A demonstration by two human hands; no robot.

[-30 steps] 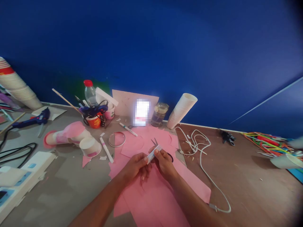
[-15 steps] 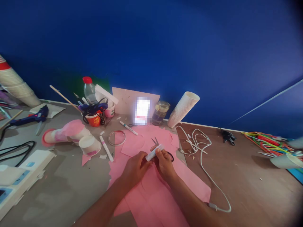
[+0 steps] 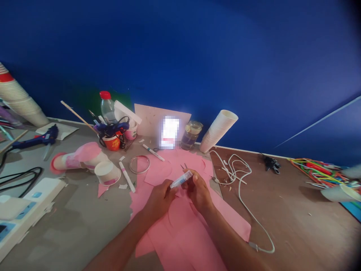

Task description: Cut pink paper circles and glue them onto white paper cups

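My left hand (image 3: 160, 196) and my right hand (image 3: 198, 189) meet over a spread of pink paper sheets (image 3: 180, 222) in the middle of the table. Between them they hold a small white tube-like stick (image 3: 181, 179), tilted up to the right. My right hand's fingers are wrapped round its upper end, and my left hand's fingertips pinch its lower end. Just behind the hands the tips of a pair of scissors (image 3: 184, 166) show on the pink paper.
A white cable (image 3: 239, 180) coils right of the paper. Left lie a tape ring (image 3: 139, 164), markers (image 3: 126, 177), toppled pink-wrapped cups (image 3: 81, 158), a cup of tools (image 3: 112, 140) and a blue glue gun (image 3: 36, 140). Behind stand a bottle, a jar and a leaning cup stack (image 3: 218, 130). Coloured straws (image 3: 318, 171) at far right.
Both hands have lifted the white stick slightly up and away from the paper, and they now cover more of the scissors. Nothing else on the table has moved.
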